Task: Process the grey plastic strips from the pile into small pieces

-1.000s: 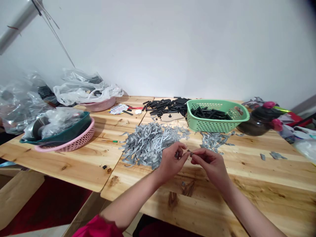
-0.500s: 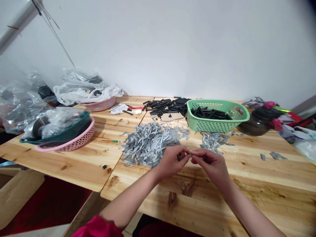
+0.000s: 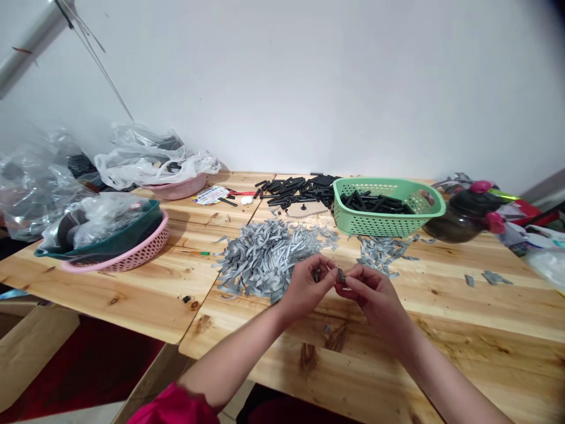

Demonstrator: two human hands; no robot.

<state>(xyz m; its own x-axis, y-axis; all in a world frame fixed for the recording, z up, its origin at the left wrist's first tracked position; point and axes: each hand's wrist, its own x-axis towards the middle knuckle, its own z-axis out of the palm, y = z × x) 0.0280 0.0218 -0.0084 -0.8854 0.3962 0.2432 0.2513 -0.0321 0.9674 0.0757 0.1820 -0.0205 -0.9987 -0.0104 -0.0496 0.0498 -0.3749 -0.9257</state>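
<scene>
Both hands meet over the wooden table, in front of a large heap of grey strips (image 3: 260,259). My left hand (image 3: 311,285) is closed, its thumb and index finger pinching a small dark piece (image 3: 341,275). The fingertips of my right hand (image 3: 368,290) press together at the right side of the same piece. What exactly the piece is remains too small to tell. Behind the hands lies a smaller scatter of grey strips (image 3: 382,253), just before a green basket (image 3: 384,225) that holds black sticks (image 3: 375,203).
A pile of black sticks (image 3: 300,189) lies near the wall. At left are a pink basket (image 3: 150,244) with a dark green tray (image 3: 106,238) in it, and another pink basket (image 3: 176,189) under plastic bags. A dark pot (image 3: 463,215) stands right of the green basket.
The small dark piece shows more clearly between the fingertips now. My right hand has shifted slightly left, and the fingers of both hands have changed position around the piece.
</scene>
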